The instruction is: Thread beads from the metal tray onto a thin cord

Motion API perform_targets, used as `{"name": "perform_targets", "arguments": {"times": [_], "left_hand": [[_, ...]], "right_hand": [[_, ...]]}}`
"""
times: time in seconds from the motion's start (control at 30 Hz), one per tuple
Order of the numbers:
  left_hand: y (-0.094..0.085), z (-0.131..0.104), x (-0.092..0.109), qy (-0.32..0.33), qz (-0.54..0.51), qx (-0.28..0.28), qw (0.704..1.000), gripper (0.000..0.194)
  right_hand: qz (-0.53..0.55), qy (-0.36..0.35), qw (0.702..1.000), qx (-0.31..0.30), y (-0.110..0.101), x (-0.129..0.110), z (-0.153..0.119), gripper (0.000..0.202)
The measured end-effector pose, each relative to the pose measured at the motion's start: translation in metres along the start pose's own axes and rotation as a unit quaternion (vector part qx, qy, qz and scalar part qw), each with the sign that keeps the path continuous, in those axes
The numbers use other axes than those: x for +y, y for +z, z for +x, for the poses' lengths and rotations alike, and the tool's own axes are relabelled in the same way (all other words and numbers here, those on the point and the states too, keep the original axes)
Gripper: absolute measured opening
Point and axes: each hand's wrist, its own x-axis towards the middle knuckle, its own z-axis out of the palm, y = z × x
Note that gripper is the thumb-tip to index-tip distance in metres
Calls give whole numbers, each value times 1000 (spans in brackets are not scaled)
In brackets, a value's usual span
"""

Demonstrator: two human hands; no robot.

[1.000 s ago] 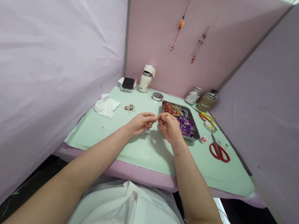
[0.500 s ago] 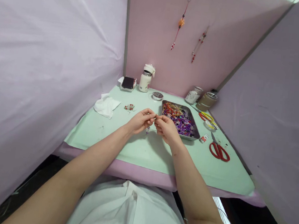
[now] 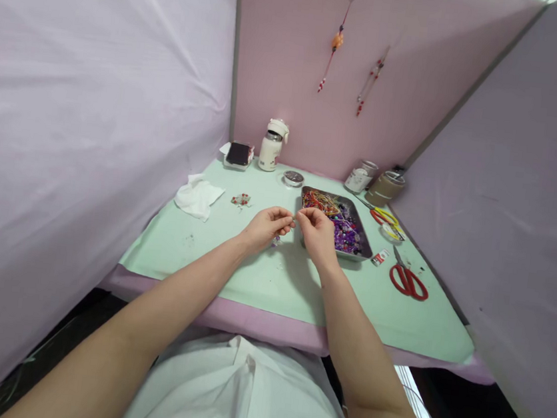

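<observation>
Above the middle of the mint-green table, my left hand (image 3: 269, 228) is closed in a pinch. A small strand of purple beads (image 3: 276, 241) dangles just under it, partly hidden by the fingers. My right hand (image 3: 316, 235) pinches a little to the right, thumb and forefinger pressed together. A narrow gap separates the two sets of fingertips, and whatever the right one grips is too fine to make out. Directly behind my right hand lies a metal tray (image 3: 364, 227) of purple beads and orange and gold cords.
Red-handled scissors (image 3: 408, 281), a lighter (image 3: 380, 257) and yellow-handled pliers (image 3: 383, 217) lie on the right. Two jars (image 3: 385, 189) stand behind them. A white bottle (image 3: 271, 146), a round container (image 3: 293, 178), a cloth (image 3: 198, 196) and red beadwork (image 3: 241, 199) are further left.
The fingertips, which were touching, have come apart slightly. My right hand has lifted a little, away from the left. Things on the table have stayed put.
</observation>
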Motion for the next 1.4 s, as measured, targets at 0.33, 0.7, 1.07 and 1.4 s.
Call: {"name": "perform_targets", "arguments": {"times": [0.33, 0.7, 1.07, 1.4], "left_hand": [[1, -3, 4, -19, -1, -1, 1000, 15], [0, -3, 4, -34, 6, 4, 999, 19], [-8, 1, 6, -67, -91, 42, 993, 14], [-6, 3, 7, -56, -105, 49, 992, 11]], "right_hand": [[-41, -27, 999, 1, -1, 0, 1, 14], [-51, -53, 997, -4, 1, 2, -1, 13], [-167, -156, 974, -13, -3, 9, 2, 13], [-157, -174, 972, -13, 1, 2, -4, 18]]}}
